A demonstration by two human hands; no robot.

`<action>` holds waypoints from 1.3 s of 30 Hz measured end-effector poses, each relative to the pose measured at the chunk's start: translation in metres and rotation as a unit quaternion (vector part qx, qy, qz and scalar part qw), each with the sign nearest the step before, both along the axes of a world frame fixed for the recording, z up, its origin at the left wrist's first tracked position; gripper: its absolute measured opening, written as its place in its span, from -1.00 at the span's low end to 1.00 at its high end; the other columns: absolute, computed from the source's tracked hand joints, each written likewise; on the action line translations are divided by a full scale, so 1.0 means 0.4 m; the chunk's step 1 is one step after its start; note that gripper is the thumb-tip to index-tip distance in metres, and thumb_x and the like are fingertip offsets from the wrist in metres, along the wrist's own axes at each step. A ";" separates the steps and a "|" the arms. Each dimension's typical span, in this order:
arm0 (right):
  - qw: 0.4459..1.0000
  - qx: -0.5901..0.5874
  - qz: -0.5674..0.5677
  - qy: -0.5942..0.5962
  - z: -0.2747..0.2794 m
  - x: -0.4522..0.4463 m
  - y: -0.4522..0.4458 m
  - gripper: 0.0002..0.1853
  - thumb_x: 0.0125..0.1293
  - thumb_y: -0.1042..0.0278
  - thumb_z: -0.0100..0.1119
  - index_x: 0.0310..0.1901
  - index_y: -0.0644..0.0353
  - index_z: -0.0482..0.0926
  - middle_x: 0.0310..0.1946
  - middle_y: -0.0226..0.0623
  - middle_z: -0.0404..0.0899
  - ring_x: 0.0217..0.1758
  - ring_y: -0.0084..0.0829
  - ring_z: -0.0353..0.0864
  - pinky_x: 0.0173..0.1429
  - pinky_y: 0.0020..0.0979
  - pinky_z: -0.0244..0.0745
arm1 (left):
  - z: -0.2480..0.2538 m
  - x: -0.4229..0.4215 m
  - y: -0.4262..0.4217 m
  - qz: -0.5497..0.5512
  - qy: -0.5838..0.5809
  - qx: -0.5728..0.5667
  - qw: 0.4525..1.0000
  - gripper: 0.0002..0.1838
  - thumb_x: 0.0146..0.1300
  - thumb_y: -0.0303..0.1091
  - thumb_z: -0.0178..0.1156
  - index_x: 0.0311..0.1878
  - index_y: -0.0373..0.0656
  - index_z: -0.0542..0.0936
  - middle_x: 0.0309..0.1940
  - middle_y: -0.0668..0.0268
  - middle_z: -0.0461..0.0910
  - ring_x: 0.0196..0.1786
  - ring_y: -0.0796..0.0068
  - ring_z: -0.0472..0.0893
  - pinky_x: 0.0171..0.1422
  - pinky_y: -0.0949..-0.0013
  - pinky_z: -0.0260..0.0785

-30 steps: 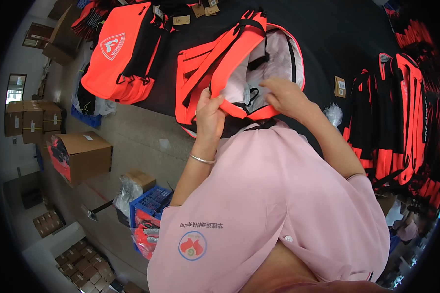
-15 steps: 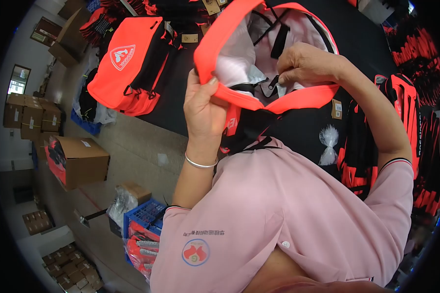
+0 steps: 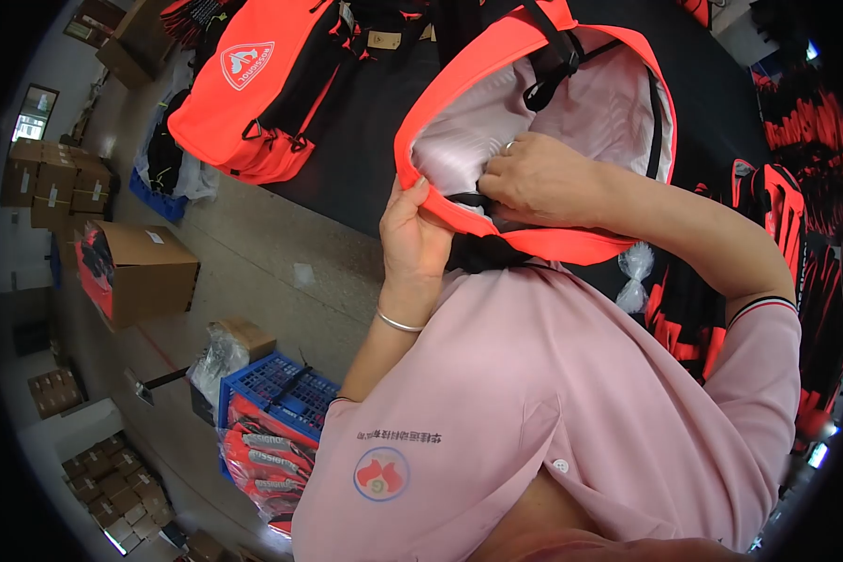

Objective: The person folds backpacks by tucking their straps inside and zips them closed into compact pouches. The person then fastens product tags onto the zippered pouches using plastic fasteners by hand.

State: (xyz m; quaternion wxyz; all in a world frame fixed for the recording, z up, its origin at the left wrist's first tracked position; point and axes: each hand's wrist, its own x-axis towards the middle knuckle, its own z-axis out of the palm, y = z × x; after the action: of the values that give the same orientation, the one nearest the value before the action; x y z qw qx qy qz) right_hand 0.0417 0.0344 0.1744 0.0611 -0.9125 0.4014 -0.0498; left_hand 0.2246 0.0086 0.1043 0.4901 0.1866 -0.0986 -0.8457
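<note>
A bright orange-red backpack (image 3: 628,245) is held open toward me, showing its pale, shiny lining. My left hand (image 3: 416,234) grips the near left part of its rim, thumb on the edge. Inside the mouth, my right hand (image 3: 543,183) has its fingers pinched together beside a dark zipper strip (image 3: 468,199) along the near lining. Whatever is between those fingertips is hidden. Black straps (image 3: 554,56) hang at the far side of the opening.
Another orange-red bag with a white Rossignol logo (image 3: 217,103) lies on the black table (image 3: 356,159). To the right are a bunched plastic bag (image 3: 635,272) and more orange-black bags (image 3: 785,211). A blue crate (image 3: 276,389) and an open carton (image 3: 155,272) stand on the floor at left.
The backpack has come lower and nearer to my body. My right hand has shifted left along the inside, toward my left hand; the zipper pull seen beside it earlier is now hidden.
</note>
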 end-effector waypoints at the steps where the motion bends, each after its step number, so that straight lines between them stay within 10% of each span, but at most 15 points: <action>1: 0.999 -0.031 0.033 -0.014 -0.010 0.001 -0.007 -0.84 0.01 0.32 0.17 -0.53 0.22 0.48 -0.57 -0.23 0.49 -0.45 -0.18 0.55 -0.31 -0.24 0.43 | 0.001 0.010 -0.009 0.000 -0.018 -0.014 1.000 -0.57 0.19 -0.59 0.02 0.17 -0.23 0.37 0.11 0.20 0.42 0.20 0.31 0.41 0.36 0.17 0.21; 6: 0.988 0.033 -0.003 -0.149 -0.006 0.005 -0.006 -0.85 0.03 0.37 0.19 -0.51 0.26 0.48 -0.56 -0.17 0.49 -0.45 -0.11 0.51 -0.32 -0.19 0.39 | 0.032 0.032 -0.032 0.090 -0.191 -0.210 0.955 -0.48 0.11 -0.71 -0.02 0.19 -0.25 0.33 0.13 0.11 0.35 0.15 0.28 0.40 0.31 0.25 0.23; 9: 0.966 0.112 -0.057 -0.225 -0.003 0.019 0.009 -0.86 0.04 0.41 0.22 -0.48 0.27 0.48 -0.58 -0.14 0.47 -0.45 -0.06 0.49 -0.35 -0.16 0.37 | 0.094 0.031 -0.042 0.326 -0.545 -0.600 0.487 -0.50 0.01 -0.65 0.12 0.11 -0.17 0.44 0.10 0.08 0.37 0.18 0.15 0.39 0.30 0.12 0.18; 10: 0.956 0.141 -0.066 -0.250 0.003 0.024 0.012 -0.86 0.05 0.42 0.24 -0.48 0.28 0.49 -0.59 -0.12 0.46 -0.46 -0.04 0.48 -0.36 -0.15 0.36 | 0.119 0.037 -0.032 0.328 -0.539 -0.602 0.489 -0.50 0.01 -0.65 0.12 0.11 -0.17 0.44 0.10 0.08 0.37 0.18 0.15 0.39 0.30 0.12 0.18; 12: 0.964 0.144 -0.091 -0.206 0.024 0.032 0.021 -0.87 0.05 0.41 0.24 -0.44 0.29 0.53 -0.57 -0.11 0.50 -0.44 -0.06 0.51 -0.35 -0.19 0.40 | 0.165 0.047 0.007 0.186 -0.572 -0.732 0.318 -0.59 0.04 -0.50 0.19 0.04 -0.12 0.51 -0.01 0.25 0.48 0.18 0.19 0.40 0.32 -0.13 0.03; 20: 0.913 0.178 -0.174 -0.324 -0.001 0.012 0.057 -0.86 0.08 0.44 0.23 -0.32 0.28 0.60 -0.50 -0.11 0.55 -0.44 -0.12 0.56 -0.33 -0.27 0.46 | 0.164 0.030 0.027 0.041 -0.603 -0.711 0.360 -0.65 -0.04 -0.39 0.28 -0.11 -0.12 0.54 -0.20 0.38 0.55 0.10 0.19 0.42 0.20 -0.14 0.09; 25: 0.937 0.067 -0.154 -0.305 -0.016 0.012 0.067 -0.88 0.09 0.41 0.24 -0.42 0.29 0.55 -0.55 -0.15 0.50 -0.46 -0.14 0.52 -0.36 -0.25 0.41 | 0.106 0.005 -0.009 0.160 -0.565 -0.718 0.374 -0.85 -0.16 -0.45 0.30 -0.42 -0.06 0.63 -0.41 0.45 0.57 -0.16 0.33 0.47 -0.09 0.30 0.26; 39: 0.928 0.217 -0.255 -0.167 -0.166 -0.009 0.143 -0.58 0.29 0.01 0.06 -0.21 0.30 0.55 -0.25 -0.03 0.57 -0.12 -0.03 0.52 -0.05 -0.21 0.41 | 0.043 -0.025 -0.026 0.195 -0.556 -0.665 0.459 -0.88 -0.20 -0.54 0.22 -0.51 -0.10 0.62 -0.60 0.40 0.49 -0.37 0.35 0.46 -0.26 0.33 0.34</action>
State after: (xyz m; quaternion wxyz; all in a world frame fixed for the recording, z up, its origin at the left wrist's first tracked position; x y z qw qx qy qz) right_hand 0.0380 0.0916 0.1081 0.3088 -0.7226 0.6053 -0.1267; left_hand 0.2148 -0.0016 0.1215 0.4591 0.2486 -0.8439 -0.1235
